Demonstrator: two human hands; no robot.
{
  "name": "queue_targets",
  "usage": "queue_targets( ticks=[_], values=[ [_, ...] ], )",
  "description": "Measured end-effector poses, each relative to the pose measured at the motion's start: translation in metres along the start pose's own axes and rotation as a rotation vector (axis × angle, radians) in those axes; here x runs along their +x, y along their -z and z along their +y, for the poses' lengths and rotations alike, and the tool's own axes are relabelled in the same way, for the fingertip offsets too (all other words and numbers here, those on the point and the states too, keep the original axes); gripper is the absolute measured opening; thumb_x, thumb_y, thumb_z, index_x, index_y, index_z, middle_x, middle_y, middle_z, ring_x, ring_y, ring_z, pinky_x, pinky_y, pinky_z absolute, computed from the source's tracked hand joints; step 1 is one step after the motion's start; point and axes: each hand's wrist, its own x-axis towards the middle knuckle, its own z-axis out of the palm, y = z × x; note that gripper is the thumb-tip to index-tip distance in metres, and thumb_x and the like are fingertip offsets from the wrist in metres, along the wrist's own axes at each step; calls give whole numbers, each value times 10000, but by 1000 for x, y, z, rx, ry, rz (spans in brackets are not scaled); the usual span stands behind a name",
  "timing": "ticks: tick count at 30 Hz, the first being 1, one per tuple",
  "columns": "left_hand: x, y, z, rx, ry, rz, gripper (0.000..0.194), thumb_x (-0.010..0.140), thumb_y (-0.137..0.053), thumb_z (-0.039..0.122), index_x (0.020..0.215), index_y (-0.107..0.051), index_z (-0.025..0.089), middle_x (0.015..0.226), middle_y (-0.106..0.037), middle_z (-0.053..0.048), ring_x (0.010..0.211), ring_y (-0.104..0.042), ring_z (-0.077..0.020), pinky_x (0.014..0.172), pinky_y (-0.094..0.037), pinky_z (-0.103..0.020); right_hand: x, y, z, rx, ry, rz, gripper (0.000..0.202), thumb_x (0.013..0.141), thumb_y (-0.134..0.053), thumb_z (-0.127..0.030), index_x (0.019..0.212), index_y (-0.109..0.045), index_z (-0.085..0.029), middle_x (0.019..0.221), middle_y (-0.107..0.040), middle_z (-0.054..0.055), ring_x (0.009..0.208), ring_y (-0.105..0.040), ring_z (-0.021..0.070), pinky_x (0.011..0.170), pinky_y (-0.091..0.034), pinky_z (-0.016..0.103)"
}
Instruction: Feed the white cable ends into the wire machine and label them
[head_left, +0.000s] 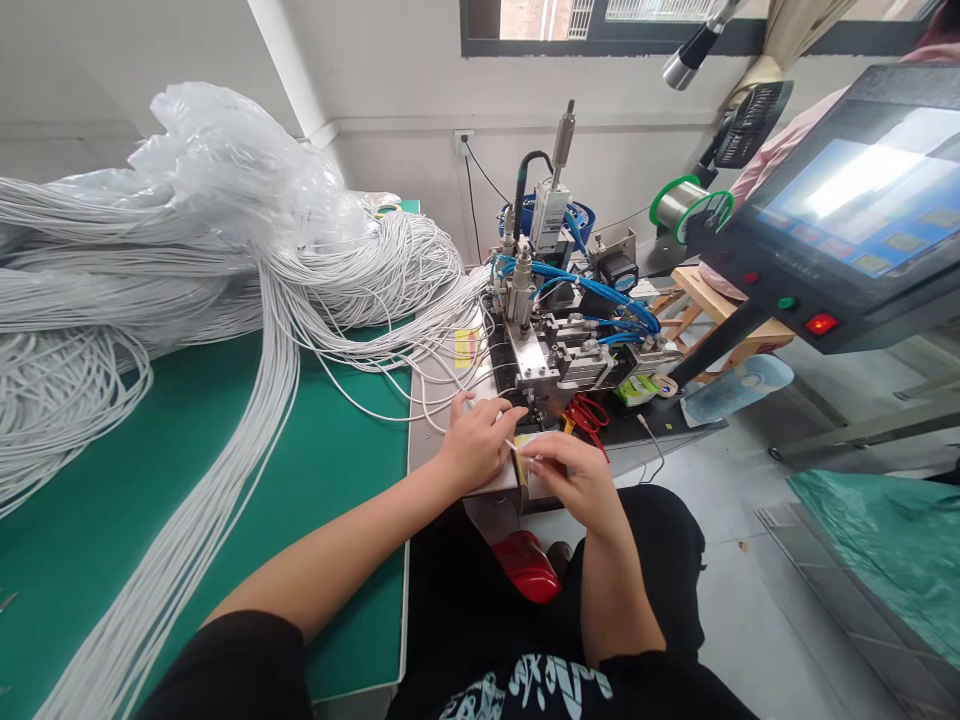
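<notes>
My left hand (478, 446) rests at the front edge of the machine bed, its fingers closed around a thin white cable (512, 447). A short length of that cable runs across to my right hand (576, 478), whose thumb and forefinger pinch its end. The very tip is hidden by the fingers. Just beyond both hands stands a bench machine (534, 358) with metal blocks, air cylinders and blue tubes. Many more white cables (427, 315) trail from the left up to the machine's side.
Bundled cables partly wrapped in clear plastic (247, 160) cover the green table (352, 520). Red-handled scissors (588, 414) lie right of the machine. A control screen (862, 200) and a solder wire spool (686, 208) are at right. A red pedal (527, 567) sits below.
</notes>
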Motion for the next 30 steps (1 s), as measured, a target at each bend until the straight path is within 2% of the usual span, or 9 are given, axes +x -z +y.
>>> queue_targets(
  ticks=[3,6,9,16,20,23,26,30],
  values=[
    [2,3,2,-21,-40,50,279,915,-486,177,1163,-602,229,1025,-697,-35,911,-645,-163,1026,-227,-426,2,-3,8,-5,-130,309,114,862,-652,-275,927,-733,-228,887,-699,47,705,-605,161,619,-468,281],
    [3,5,2,-41,-70,88,223,959,-491,245,1146,-611,224,980,-714,-14,888,-656,-137,1043,-226,-403,4,-9,19,94,-300,575,159,825,-689,-342,896,-732,-207,868,-709,50,702,-626,171,632,-492,289],
    [3,5,1,-43,-75,108,185,974,-481,231,1070,-639,240,917,-726,25,837,-661,-107,1050,-227,-385,7,-14,27,164,-379,677,229,800,-701,-396,885,-737,-186,850,-720,61,756,-659,200,703,-523,317],
    [1,1,0,-1,-68,146,153,951,-523,203,959,-668,251,844,-719,61,756,-647,-86,1030,-242,-368,8,-14,28,152,-382,576,260,855,-626,-405,945,-745,-193,851,-729,56,808,-670,205,780,-523,328],
    [1,-1,-1,31,-43,110,192,956,-503,217,914,-686,256,774,-693,49,729,-623,-94,1028,-239,-367,7,-6,32,260,-438,454,275,837,-636,-426,914,-745,-185,787,-717,52,735,-656,194,681,-517,300],
    [0,-2,-1,53,-36,52,237,947,-472,178,994,-684,274,749,-663,39,740,-607,-110,1019,-239,-374,7,2,39,276,-473,380,292,808,-653,-439,890,-735,-171,793,-716,66,732,-648,200,654,-505,294],
    [0,-2,-2,71,-54,-25,318,909,-464,125,1096,-660,292,764,-645,25,775,-600,-134,1007,-238,-392,9,8,47,151,-491,342,313,789,-653,-447,888,-718,-158,827,-714,78,711,-628,197,638,-489,295],
    [1,-1,-2,88,-72,-82,367,881,-475,113,1129,-653,316,803,-644,4,824,-590,-164,999,-231,-422,12,11,53,-58,-484,315,317,789,-633,-456,842,-703,-151,781,-696,69,612,-557,167,594,-447,290]
  ],
)
